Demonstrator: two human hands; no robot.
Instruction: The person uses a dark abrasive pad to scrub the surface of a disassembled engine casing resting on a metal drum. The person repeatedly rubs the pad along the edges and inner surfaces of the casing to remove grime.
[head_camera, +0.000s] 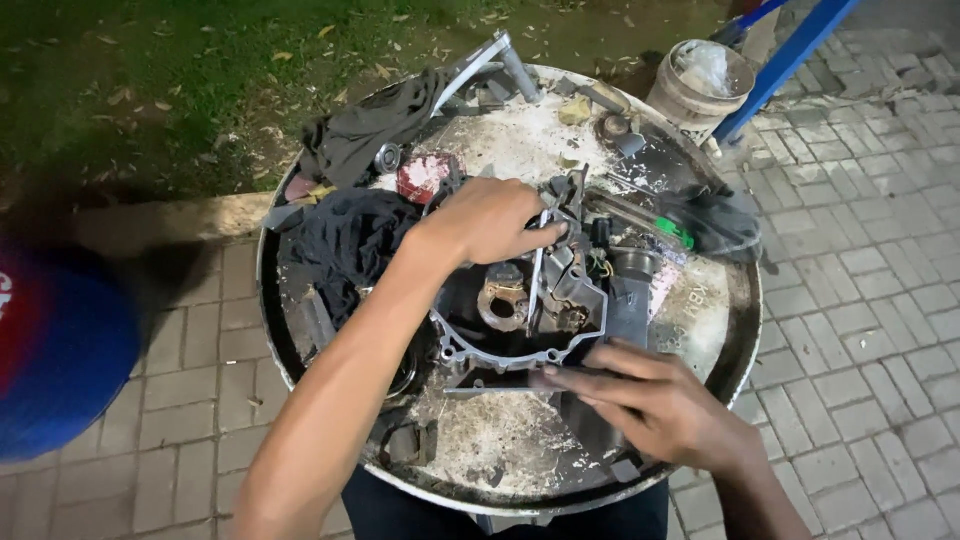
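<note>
A: So, where's the engine casing (520, 310)?

B: Middle of the round metal drum top (500, 440), slightly toward the near edge. Grey, open side up, a rusty round part inside.

A: Hands?

B: Left hand (490, 220) is clenched on the upright part at the casing's far side. Right hand (650, 395) lies flat, fingers straight, pressing the casing's near rim; nothing grasped.

A: Around it?

B: Black rags (350, 240) at the left edge, a green-handled screwdriver (660, 225) toward the right edge, loose metal parts along the far edge. A bucket (700, 85) stands on the paving beyond the drum.
</note>
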